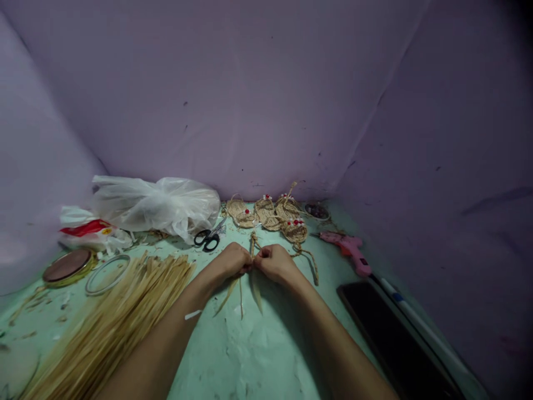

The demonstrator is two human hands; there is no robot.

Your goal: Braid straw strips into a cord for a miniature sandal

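My left hand (235, 259) and my right hand (272, 261) meet at the middle of the table, both closed on a braided straw strand (254, 240). The braid rises above my fingers, while loose flat straw ends (257, 294) hang below them. Just behind, several small woven straw slippers (266, 215) with red and white beads lie against the wall. A twisted straw cord (313, 265) curls to the right of my right hand. Black-handled scissors (208, 239) rest to the left, beyond my left hand.
A bundle of straw strips (125, 311) lies at left, near a silver ring (107, 274) and a round tin (69, 266). A white plastic bag (158, 203) stands behind. At right are a pink glue gun (347, 247), a dark phone-like slab (391, 339) and a bead dish (317, 211).
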